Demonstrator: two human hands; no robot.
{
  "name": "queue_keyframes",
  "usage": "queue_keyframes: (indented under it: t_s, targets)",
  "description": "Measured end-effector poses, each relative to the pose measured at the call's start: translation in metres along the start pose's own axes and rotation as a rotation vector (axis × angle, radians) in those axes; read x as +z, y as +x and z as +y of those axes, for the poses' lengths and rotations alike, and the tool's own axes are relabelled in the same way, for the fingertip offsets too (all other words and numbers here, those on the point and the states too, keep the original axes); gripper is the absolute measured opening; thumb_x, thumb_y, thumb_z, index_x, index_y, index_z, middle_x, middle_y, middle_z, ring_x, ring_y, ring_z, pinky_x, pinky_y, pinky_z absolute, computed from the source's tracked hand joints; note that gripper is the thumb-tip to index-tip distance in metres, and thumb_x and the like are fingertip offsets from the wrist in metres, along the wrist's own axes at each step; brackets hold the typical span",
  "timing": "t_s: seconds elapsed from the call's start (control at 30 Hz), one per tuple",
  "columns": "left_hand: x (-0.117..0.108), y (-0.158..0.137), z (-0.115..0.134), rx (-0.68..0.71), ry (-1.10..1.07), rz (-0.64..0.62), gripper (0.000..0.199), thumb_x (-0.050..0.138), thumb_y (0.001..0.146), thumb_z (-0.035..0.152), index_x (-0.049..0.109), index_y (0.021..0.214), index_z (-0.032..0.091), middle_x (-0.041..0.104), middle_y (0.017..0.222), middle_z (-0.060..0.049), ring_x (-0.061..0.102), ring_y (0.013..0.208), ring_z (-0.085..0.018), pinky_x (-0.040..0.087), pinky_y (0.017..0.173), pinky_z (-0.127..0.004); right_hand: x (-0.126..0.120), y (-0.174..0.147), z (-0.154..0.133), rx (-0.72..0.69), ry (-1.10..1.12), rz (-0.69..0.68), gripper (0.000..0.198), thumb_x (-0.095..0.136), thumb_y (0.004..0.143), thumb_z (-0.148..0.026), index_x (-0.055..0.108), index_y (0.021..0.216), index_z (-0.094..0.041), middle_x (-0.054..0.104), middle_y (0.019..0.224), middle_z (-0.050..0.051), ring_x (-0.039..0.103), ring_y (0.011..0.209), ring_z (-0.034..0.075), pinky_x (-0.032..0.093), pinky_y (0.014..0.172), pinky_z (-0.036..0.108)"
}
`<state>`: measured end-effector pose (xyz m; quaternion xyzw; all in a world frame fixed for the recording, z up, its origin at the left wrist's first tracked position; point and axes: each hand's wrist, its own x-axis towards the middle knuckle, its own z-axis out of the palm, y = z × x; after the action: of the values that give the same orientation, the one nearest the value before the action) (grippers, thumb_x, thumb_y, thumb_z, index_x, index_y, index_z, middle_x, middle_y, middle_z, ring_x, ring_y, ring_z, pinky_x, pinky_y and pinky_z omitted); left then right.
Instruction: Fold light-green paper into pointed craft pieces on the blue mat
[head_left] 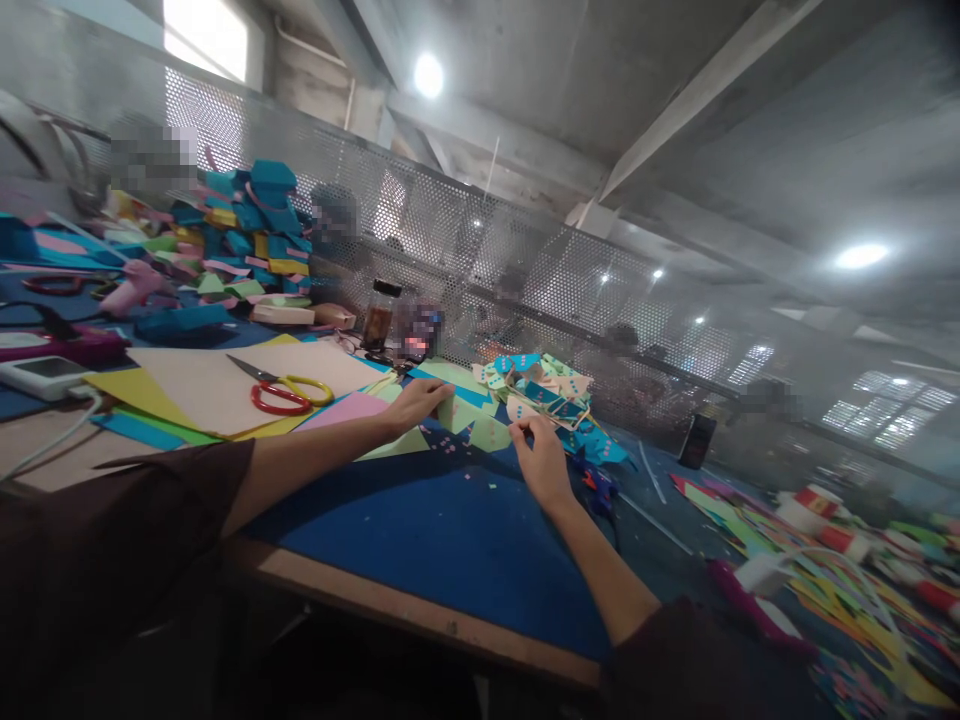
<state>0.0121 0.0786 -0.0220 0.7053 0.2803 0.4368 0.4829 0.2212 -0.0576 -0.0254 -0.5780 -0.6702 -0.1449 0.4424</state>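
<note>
Left hand: pinches green strip, left end
Right hand: pinches its right end
Scissors: on paper sheets
Tabletop: blue

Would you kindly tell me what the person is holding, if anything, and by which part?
Pale green paper: the left hand seems to pinch its left end, the right hand its right end.

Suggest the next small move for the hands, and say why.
Moving the right hand slightly toward the left hand, to bend the pale green paper, seems sensible: both hands appear to pinch it at separate spots, and it spans the gap between them.
</note>
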Motion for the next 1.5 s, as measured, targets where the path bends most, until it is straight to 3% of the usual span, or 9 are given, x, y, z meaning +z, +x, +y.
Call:
queue_keyframes:
  t_s: [0.23, 0.5, 0.83, 1.13, 1.33, 1.5]
  targets:
    - [-0.001, 0.0, 0.0, -0.069, -0.1, 0.042, 0.047, 0.05, 0.083, 0.062, 0.059, 0.087, 0.017, 0.063, 0.07, -0.002, 0.063, 0.063, -0.017, 0.05, 0.063, -0.029, -0.004, 0.001, 0.0, 0.001, -0.005, 0.026, 0.019, 0.049, 0.093, -0.032, 0.057, 0.08, -0.022, 0.061, 0.087, 0.006, 0.059, 0.081, 0.021, 0.047, 0.078, 0.034]
    - [0.002, -0.009, 0.001, -0.115, -0.129, -0.023, 0.056, 0.052, 0.078, 0.07, 0.06, 0.087, 0.015, 0.071, 0.072, -0.007, 0.067, 0.065, -0.02, 0.049, 0.065, -0.031, -0.013, 0.013, 0.006, 0.023, -0.03, 0.105, 0.021, 0.048, 0.093, -0.035, 0.059, 0.083, -0.02, 0.062, 0.086, 0.007, 0.06, 0.082, 0.022, 0.048, 0.079, 0.036]
    - [0.006, -0.011, 0.0, -0.096, -0.099, -0.075, 0.056, 0.052, 0.076, 0.071, 0.061, 0.084, 0.016, 0.072, 0.07, -0.008, 0.067, 0.065, -0.021, 0.049, 0.066, -0.032, -0.063, 0.06, 0.019, 0.011, -0.157, 0.197, 0.023, 0.049, 0.09, -0.037, 0.062, 0.082, -0.02, 0.064, 0.088, 0.008, 0.059, 0.083, 0.023, 0.046, 0.08, 0.036]
    - [0.007, -0.014, 0.0, -0.107, -0.044, -0.089, 0.058, 0.051, 0.074, 0.072, 0.062, 0.084, 0.016, 0.072, 0.069, -0.008, 0.066, 0.063, -0.021, 0.047, 0.063, -0.031, -0.098, 0.115, 0.06, 0.169, -0.33, 0.244, 0.021, 0.053, 0.088, -0.033, 0.066, 0.08, -0.017, 0.065, 0.088, 0.01, 0.059, 0.083, 0.024, 0.045, 0.078, 0.036]
    - [0.007, -0.014, -0.001, -0.098, -0.031, -0.09, 0.058, 0.049, 0.075, 0.072, 0.062, 0.085, 0.016, 0.072, 0.07, -0.008, 0.066, 0.067, -0.021, 0.047, 0.064, -0.031, -0.093, 0.138, 0.086, 0.331, -0.416, 0.151, 0.018, 0.057, 0.093, -0.027, 0.067, 0.085, -0.014, 0.068, 0.091, 0.008, 0.064, 0.086, 0.02, 0.05, 0.081, 0.037]
    - [0.007, -0.012, -0.006, -0.098, -0.032, -0.109, 0.06, 0.048, 0.078, 0.072, 0.063, 0.087, 0.015, 0.072, 0.072, -0.008, 0.065, 0.066, -0.02, 0.047, 0.063, -0.03, -0.084, 0.148, 0.093, 0.407, -0.481, 0.055, 0.024, 0.06, 0.096, -0.035, 0.064, 0.108, -0.015, 0.066, 0.108, 0.006, 0.065, 0.095, 0.019, 0.054, 0.084, 0.04]
